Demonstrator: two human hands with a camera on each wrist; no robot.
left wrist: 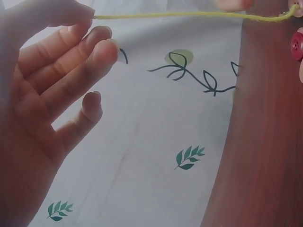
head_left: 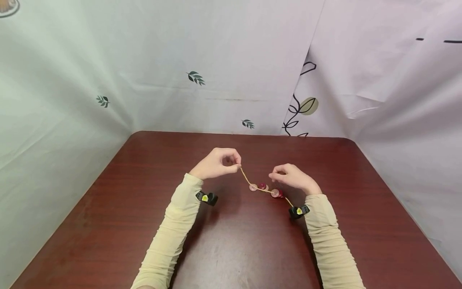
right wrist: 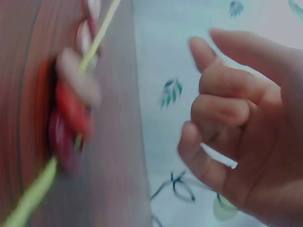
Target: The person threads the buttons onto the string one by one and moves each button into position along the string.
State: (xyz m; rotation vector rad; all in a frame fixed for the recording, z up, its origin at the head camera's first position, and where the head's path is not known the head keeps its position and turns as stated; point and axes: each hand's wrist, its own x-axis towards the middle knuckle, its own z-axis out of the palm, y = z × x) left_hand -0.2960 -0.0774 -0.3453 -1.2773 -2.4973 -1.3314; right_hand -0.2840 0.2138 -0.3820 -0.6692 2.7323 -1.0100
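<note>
My left hand pinches one end of a yellow string between thumb and forefinger, the other fingers bent loosely below. The string slopes down to several round buttons threaded on it, among them a pale pink button and a red button, on or just over the table. Past the buttons it runs toward the right wrist. My right hand hovers just above and right of the buttons, fingers loosely bent, thumb and forefinger apart with nothing between them. In the right wrist view the red and pink buttons are blurred.
A dark reddish-brown table lies under both arms. White cloth with leaf prints hangs behind its far edge and along both sides. Each sleeved wrist carries a small black camera.
</note>
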